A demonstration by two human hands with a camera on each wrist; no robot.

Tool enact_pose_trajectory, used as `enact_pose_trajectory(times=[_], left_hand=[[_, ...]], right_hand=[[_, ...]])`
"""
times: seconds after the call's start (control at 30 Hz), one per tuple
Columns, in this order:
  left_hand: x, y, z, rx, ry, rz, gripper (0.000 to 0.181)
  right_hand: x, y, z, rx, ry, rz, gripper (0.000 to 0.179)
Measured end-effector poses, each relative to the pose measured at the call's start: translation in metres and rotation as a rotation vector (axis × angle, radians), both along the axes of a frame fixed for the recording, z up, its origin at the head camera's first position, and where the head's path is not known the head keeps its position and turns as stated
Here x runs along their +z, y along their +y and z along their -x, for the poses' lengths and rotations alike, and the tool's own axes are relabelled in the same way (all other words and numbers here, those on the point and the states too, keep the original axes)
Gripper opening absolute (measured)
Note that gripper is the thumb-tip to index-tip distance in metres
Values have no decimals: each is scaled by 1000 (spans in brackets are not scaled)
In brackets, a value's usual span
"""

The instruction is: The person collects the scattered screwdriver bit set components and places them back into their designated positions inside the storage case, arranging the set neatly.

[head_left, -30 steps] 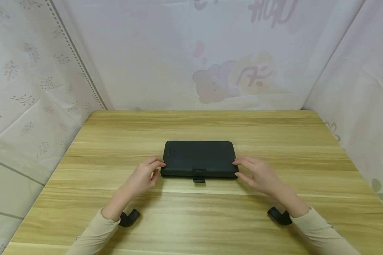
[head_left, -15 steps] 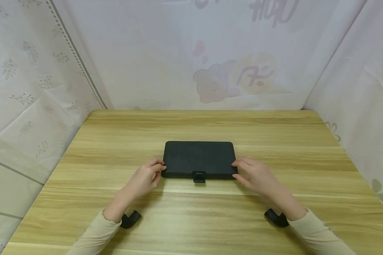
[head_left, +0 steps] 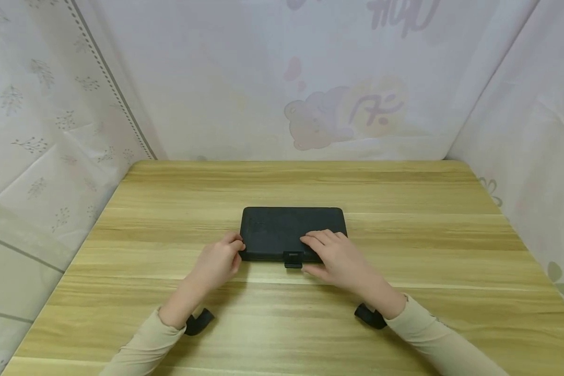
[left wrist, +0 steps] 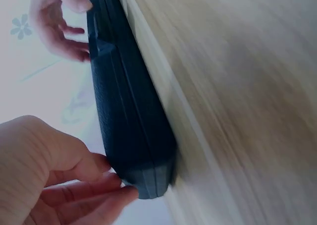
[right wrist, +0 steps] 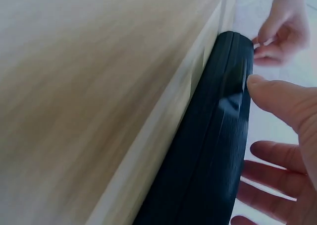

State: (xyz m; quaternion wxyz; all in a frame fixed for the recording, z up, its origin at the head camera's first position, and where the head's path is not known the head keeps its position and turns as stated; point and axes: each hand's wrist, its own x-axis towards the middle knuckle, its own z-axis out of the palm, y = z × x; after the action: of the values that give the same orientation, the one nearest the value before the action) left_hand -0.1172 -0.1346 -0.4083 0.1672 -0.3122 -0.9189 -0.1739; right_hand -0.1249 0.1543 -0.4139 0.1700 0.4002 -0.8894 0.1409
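A flat black case (head_left: 282,224) lies on the wooden table with its lid down. At the middle of its front edge, a latch flap (head_left: 293,260) juts out toward me. My left hand (head_left: 218,261) holds the front left corner, thumb and bent fingertips against it; in the left wrist view the fingers (left wrist: 94,197) reach round the case's end. My right hand (head_left: 340,261) lies over the front right part, fingertips on the lid and thumb just right of the latch. In the right wrist view its thumb (right wrist: 272,93) is close to the latch and the fingers are spread along the lid.
Black curved pieces show by each wrist, one beside the left sleeve (head_left: 199,321) and one beside the right sleeve (head_left: 370,316). Pale printed cloth (head_left: 225,94) hangs behind the table (head_left: 282,183) and along both sides.
The lid's front edge has come down a little onto the base. My right hand has moved left from the case's right end to beside the latch, while the left hand stays at its corner.
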Motion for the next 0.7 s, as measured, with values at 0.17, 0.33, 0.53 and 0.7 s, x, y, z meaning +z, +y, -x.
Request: enact_pose_trajectory(times=[0.17, 0.33, 0.53, 0.7], left_hand=[[3, 8, -1, 15, 91, 67, 15], [2, 24, 2, -37, 166, 58, 15], [8, 57, 2, -105, 35, 134, 43], [5, 78, 1, -76, 11, 318, 62]], right_hand=[[-3, -8, 0, -42, 40, -28, 56], [-2, -9, 0, -65, 51, -34, 57], [3, -12, -2, -90, 35, -93, 61], [1, -15, -5, -99, 40, -137, 59]])
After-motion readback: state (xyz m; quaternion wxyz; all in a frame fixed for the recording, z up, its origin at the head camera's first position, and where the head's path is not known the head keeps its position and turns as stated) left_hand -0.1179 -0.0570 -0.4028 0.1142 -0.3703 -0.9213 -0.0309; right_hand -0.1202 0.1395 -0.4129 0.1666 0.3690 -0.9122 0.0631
